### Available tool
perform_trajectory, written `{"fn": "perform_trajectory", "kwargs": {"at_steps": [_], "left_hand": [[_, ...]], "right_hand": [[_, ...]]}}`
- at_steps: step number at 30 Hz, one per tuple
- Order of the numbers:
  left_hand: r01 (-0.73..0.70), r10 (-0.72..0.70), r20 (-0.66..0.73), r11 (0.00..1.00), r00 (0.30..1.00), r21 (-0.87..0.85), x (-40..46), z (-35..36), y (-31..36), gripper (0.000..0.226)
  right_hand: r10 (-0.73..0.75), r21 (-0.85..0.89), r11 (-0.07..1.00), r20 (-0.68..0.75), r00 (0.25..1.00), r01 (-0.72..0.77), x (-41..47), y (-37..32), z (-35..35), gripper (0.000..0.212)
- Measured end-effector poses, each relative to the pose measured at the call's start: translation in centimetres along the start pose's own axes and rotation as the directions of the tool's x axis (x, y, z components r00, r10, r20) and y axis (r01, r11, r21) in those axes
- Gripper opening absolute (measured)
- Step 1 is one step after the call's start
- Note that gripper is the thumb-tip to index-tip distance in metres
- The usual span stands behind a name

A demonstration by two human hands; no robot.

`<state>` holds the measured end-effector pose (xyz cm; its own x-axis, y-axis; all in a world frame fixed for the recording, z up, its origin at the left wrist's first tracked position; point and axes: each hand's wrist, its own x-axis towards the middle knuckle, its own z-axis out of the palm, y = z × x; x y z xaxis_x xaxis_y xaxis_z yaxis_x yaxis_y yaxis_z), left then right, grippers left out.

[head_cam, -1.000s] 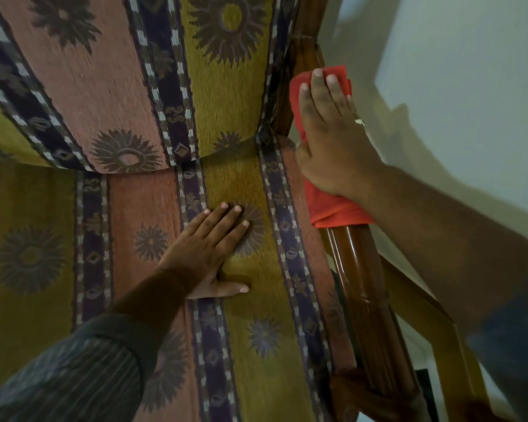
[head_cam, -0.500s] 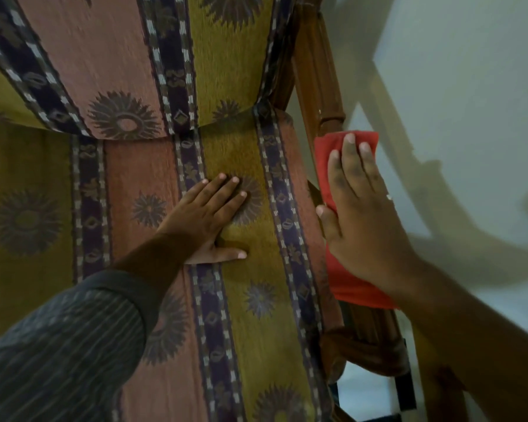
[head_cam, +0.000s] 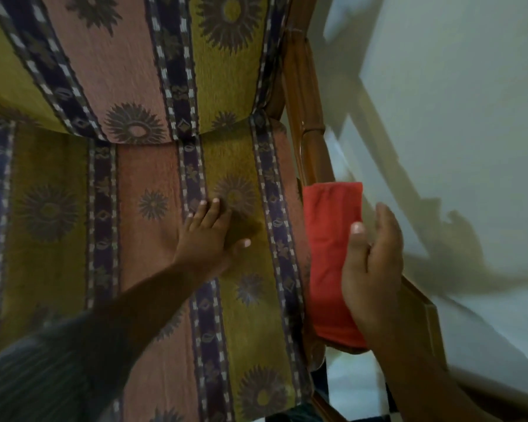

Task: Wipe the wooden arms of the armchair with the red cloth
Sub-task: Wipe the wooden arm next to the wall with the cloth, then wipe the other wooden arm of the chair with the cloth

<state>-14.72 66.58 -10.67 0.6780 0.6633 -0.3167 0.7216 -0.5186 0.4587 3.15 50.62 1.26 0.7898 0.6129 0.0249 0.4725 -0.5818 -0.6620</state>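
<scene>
Head view: right hand (head_cam: 371, 269) (grip unclear, blurred) on red cloth (head_cam: 329, 254) hiding the arm.

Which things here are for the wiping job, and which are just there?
For the job:
- red cloth, draped over the arm
- wooden arm of the chair
- right hand, at the cloth's outer edge

Just there:
- patterned seat cushion
- back cushion
- left hand, only resting flat on the seat
- white wall
</scene>
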Motion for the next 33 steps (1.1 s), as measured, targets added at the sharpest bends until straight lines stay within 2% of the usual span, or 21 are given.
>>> {"fn": "perform_trajectory", "kwargs": {"at_steps": [1, 2, 3, 4, 6, 9, 12, 15, 18, 21, 24, 28, 33], "left_hand": [[0.013, -0.018, -0.023, 0.978, 1.000, -0.210, -0.8, 0.0, 1.9, 0.067], [0.027, -0.044, -0.028, 0.895, 0.999, -0.444, -1.6, -0.3, 4.2, 0.055], [0.050, -0.069, -0.005, 0.771, 0.998, -0.635, -2.3, -0.7, 6.6, 0.047], [0.073, -0.080, 0.027, 0.650, 0.996, -0.756, -2.9, -1.0, 9.0, 0.043], [0.079, -0.091, 0.037, 0.529, 0.995, -0.845, -3.4, -0.8, 12.9, 0.029], [0.139, -0.192, 0.054, 0.465, 0.980, -0.874, -3.5, -1.1, 15.3, 0.037], [0.271, -0.262, 0.186, 0.340, 0.947, -0.901, -4.3, -2.0, 15.4, 0.031], [0.284, -0.273, 0.223, 0.207, 0.936, -0.936, -5.5, -3.4, 14.3, 0.030], [0.211, -0.287, 0.145, 0.211, 0.947, -0.955, -7.4, -5.6, 12.0, 0.027], [0.131, -0.350, 0.014, 0.314, 0.937, -0.940, -10.6, -7.5, 8.3, 0.026], [0.075, -0.454, -0.087, 0.327, 0.887, -0.942, -14.8, -9.9, 3.6, 0.023], [0.051, -0.576, -0.135, 0.295, 0.806, -0.954, -19.8, -13.0, -2.0, 0.019], [0.035, -0.636, -0.272, 0.426, 0.722, -0.904, -26.3, -16.5, -8.0, 0.018]], "right_hand": [[0.105, 0.003, 0.995, -0.013, 0.994, -0.104, 0.3, 0.1, -0.3, 0.059], [0.168, -0.015, 0.986, 0.006, 0.986, -0.168, 0.5, 0.2, -0.4, 0.056], [0.198, -0.044, 0.980, 0.044, 0.979, -0.196, 0.6, 0.5, -0.5, 0.057], [0.212, -0.074, 0.976, 0.083, 0.974, -0.206, 0.7, 0.6, -0.7, 0.059], [0.195, -0.124, 0.976, 0.120, 0.973, -0.181, 1.0, 0.5, -0.9, 0.062], [0.109, -0.162, 0.982, 0.064, 0.992, -0.098, 0.8, 0.2, -1.0, 0.052], [0.015, -0.094, 0.995, -0.039, 0.999, -0.018, 0.2, -0.6, -1.0, 0.041], [-0.027, -0.017, 1.000, -0.085, 0.996, 0.026, -0.7, -2.3, -0.6, 0.034], [0.019, 0.097, 0.995, -0.048, 0.999, -0.014, -2.3, -4.5, 0.6, 0.033], [0.011, 0.177, 0.984, 0.026, 1.000, -0.015, -4.7, -7.3, 2.8, 0.036], [-0.029, 0.222, 0.975, 0.092, 0.995, 0.008, -8.0, -11.9, 5.8, 0.033], [-0.108, 0.335, 0.941, 0.172, 0.979, 0.045, -12.4, -17.5, 8.9, 0.028], [-0.192, 0.457, 0.885, 0.182, 0.964, 0.090, -18.8, -23.4, 13.1, 0.019]]}}
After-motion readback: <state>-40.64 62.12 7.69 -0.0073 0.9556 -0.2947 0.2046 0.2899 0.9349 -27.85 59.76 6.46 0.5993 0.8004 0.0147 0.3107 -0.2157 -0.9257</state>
